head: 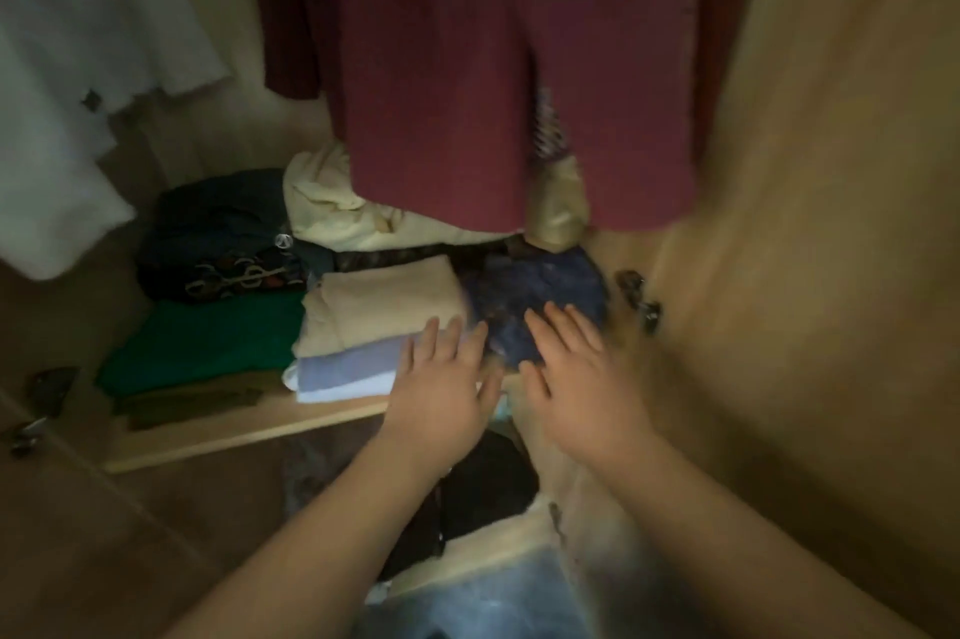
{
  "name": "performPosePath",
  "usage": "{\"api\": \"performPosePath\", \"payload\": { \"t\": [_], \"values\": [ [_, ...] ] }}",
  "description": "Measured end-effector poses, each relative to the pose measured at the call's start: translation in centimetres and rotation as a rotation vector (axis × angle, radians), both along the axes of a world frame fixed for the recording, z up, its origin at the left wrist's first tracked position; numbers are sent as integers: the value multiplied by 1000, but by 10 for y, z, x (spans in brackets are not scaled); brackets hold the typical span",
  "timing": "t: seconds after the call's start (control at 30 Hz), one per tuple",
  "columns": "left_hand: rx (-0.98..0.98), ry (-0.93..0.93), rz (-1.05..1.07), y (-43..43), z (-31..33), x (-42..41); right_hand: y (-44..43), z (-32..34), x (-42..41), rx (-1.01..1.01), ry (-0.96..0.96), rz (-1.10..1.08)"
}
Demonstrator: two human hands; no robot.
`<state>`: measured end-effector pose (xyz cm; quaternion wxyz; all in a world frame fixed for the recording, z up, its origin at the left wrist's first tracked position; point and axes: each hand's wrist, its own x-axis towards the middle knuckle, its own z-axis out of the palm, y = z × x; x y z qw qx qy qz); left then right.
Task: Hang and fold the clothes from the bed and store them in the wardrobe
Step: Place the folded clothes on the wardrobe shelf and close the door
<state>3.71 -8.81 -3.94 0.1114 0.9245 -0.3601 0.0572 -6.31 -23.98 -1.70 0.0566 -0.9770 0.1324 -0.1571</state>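
At the far left a white garment [67, 118] is hanging beside the wardrobe shelf [244, 435], where a green folded top [208, 342] is lying next to a stack with a beige folded garment [384, 305] sitting on a pale blue one [348, 370]. The left hand [441, 389] is reaching in with fingers straight, holding nothing, its tips at the stack's edge. The right hand [576, 378] is lying flat, fingers spread, on the dark blue folded garment [535, 305], probably pressing it level in the shelf's right corner, under the hanging maroon garment [483, 66]
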Motion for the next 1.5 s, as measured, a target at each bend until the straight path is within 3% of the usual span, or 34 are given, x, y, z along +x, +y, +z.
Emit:
{"api": "performPosePath", "payload": {
  "t": [0.37,0.6,0.73,0.87,0.97,1.23,1.5],
  "values": [
    [78,113,-305,-92,-21,-215,-35,-26,-273,131,-98,-274],
    [26,103,-429,-130,-11,-277,-67,-21,-365,263,-306,-406],
    [-22,109,-414,-137,3,-276,-92,-4,-358,404,-328,-478],
    [-32,120,-380,-124,7,-268,-98,9,-332,538,-295,-396],
    [-16,123,-334,-105,7,-256,-83,2,-323,654,-378,-388],
    [-29,170,-200,-35,-12,-221,-26,-21,-303,564,-321,-178],
    [-116,201,-45,39,-11,-164,47,-41,-209,367,-197,153]
  ]
}}
